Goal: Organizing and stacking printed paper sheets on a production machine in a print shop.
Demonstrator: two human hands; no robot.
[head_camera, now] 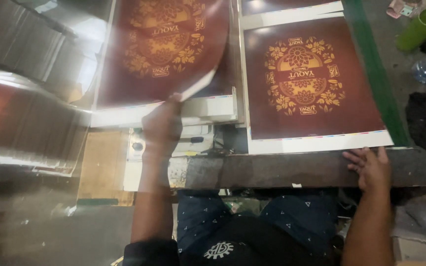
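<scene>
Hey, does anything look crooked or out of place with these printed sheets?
Only the sheet the left hand is lifting: it curls up, tilted off the left stack. The right stack lies flat and square, with the right hand at its edge.

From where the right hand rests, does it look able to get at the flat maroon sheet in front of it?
Probably yes. The right hand lies open on the table edge just below the flat maroon sheet, and nothing sits between them. The left hand is busy lifting another sheet.

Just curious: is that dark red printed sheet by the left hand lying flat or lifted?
Lifted: the left hand holds the sheet with its edge curling above the stack.
</scene>
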